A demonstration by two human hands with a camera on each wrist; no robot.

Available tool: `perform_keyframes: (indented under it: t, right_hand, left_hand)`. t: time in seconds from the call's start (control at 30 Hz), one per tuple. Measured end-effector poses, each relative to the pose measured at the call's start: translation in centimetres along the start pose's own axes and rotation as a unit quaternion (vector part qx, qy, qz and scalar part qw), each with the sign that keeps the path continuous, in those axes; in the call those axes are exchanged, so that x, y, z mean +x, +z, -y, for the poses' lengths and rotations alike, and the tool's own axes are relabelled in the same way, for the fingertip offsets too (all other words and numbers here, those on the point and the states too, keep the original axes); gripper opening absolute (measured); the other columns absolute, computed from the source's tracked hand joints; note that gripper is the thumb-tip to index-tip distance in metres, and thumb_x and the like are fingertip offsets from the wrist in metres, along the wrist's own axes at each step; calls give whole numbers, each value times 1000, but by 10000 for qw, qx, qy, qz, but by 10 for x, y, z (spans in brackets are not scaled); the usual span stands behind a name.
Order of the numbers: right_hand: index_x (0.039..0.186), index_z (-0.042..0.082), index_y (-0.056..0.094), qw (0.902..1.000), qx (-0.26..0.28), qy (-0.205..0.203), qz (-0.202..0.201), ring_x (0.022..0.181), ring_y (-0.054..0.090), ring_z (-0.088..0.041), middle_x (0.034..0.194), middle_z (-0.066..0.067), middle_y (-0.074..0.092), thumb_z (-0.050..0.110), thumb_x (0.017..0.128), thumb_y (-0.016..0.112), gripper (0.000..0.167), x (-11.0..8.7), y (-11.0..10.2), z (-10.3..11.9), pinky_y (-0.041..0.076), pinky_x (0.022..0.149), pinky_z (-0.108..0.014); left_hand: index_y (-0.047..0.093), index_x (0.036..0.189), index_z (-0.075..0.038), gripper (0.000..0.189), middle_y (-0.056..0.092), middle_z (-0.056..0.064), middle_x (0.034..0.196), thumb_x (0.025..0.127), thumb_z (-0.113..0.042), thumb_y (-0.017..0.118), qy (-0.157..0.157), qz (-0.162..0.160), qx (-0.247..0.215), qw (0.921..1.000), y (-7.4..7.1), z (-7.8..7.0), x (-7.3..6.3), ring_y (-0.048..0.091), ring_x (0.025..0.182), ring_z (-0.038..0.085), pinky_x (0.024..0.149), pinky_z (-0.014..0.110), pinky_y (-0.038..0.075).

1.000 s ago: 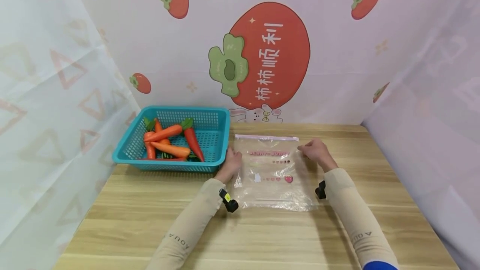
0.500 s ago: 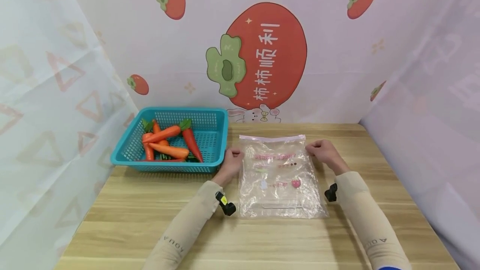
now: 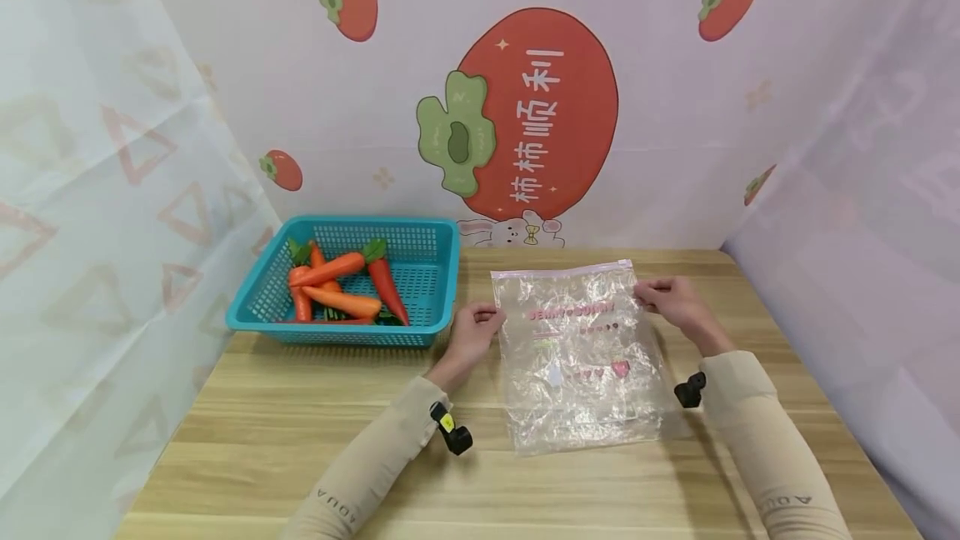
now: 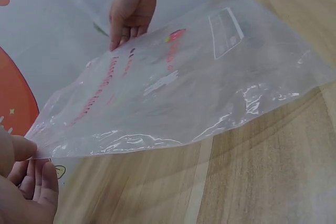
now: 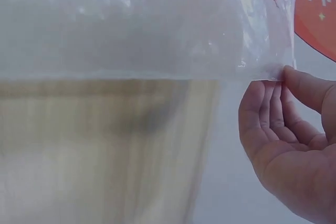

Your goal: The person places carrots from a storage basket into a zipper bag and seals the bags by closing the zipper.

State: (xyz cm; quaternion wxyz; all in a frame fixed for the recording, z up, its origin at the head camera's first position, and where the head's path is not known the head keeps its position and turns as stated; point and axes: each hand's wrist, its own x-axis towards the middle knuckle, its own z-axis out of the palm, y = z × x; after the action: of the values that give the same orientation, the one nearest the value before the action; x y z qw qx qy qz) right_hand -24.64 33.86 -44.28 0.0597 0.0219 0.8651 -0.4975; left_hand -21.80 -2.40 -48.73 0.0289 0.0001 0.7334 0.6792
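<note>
A clear plastic zip bag [image 3: 585, 357] with pink and red print hangs between the two hands, its pinkish zip strip [image 3: 562, 271] along the far edge. My left hand [image 3: 474, 340] pinches its left side below the zip; the left wrist view shows thumb and fingers [image 4: 48, 182] meeting at that edge. On the other side my right hand [image 3: 678, 307] pinches the right edge near the top, and the right wrist view shows the thumb [image 5: 307, 87] pressed against the film. The bag looks flat, with nothing visible inside. In the left wrist view its sheet is raised above the wood.
At the back left of the wooden table [image 3: 315, 407] stands a turquoise plastic basket [image 3: 345, 333]. Several carrots [image 3: 341, 302] and a red pepper-like vegetable [image 3: 387, 290] lie in it. A white printed backdrop [image 3: 660, 148] closes off the back and both sides.
Both hands have carried the bag to the right, away from the basket. It now sits slightly turned, right corner farther back, and looks lifted. The basket and its contents have stayed put.
</note>
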Motion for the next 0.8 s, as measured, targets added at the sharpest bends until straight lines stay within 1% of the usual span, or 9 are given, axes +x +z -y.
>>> perform_keyframes:
  t: [0.07,0.13,0.2,0.3,0.4,0.5,0.57,0.67,0.8]
  right_hand:
    - [133,-18,61,9999,133,-62,-55,86,67,6,99,5,74,20,109,59,45,-2,-4,3,60,84,-17]
    - [133,-17,60,9996,210,-122,-107,87,67,7,96,11,72,20,109,59,44,-4,-8,7,60,83,-16]
    - [133,-18,60,9991,318,-223,-196,86,68,8,94,14,72,19,109,60,44,-6,-10,11,60,82,-14]
    - [133,-20,58,9970,576,-445,-271,87,69,8,93,16,73,16,109,60,44,-7,-14,17,60,83,-14]
    - [132,-19,58,9949,688,-631,-379,89,69,8,93,20,72,19,109,61,45,-9,-19,21,60,84,-14]
    - [133,-17,57,9927,766,-813,-452,90,69,7,95,21,71,23,109,61,47,-11,-22,28,59,87,-14]
    - [132,-16,58,9912,806,-918,-509,91,69,7,97,20,70,24,109,61,47,-13,-23,33,59,88,-15]
    - [131,-13,60,9887,915,-1022,-611,92,70,6,99,18,71,27,108,62,45,-16,-23,44,59,89,-15]
    - [127,-7,63,9837,1140,-1173,-743,94,71,4,100,16,73,29,105,66,42,-20,-22,58,58,88,-13]
  left_hand:
    - [69,117,7,22,72,20,111,102,-9,68,137,16,-68,9999,0,-2,-3,65,93,14,83,26,59]
    - [68,117,7,22,72,20,112,102,-9,68,222,19,-117,9997,0,-4,-6,65,92,12,82,23,59]
    - [68,118,6,22,72,21,112,103,-10,68,292,7,-193,9994,0,-7,-9,66,92,12,82,22,59]
    - [68,118,4,21,72,19,110,102,-11,69,453,-34,-282,9986,0,-13,-13,66,92,11,81,19,58]
    - [68,116,4,20,72,19,110,102,-10,70,865,-80,-341,9956,0,-20,-17,66,93,12,82,18,57]
    - [69,114,3,17,71,20,110,102,-9,69,1381,-161,-263,9899,-4,-30,-21,66,94,13,83,18,56]
    - [70,113,1,15,72,19,109,102,-10,70,1658,-241,-189,9857,-8,-38,-24,67,94,15,83,18,57]
    - [71,112,-1,15,72,18,108,103,-12,70,1962,-328,-90,9800,-15,-49,-24,69,94,17,83,19,57]
    - [72,111,-1,17,74,17,107,102,-15,72,2337,-449,26,9713,-26,-60,-21,70,93,17,83,19,58]
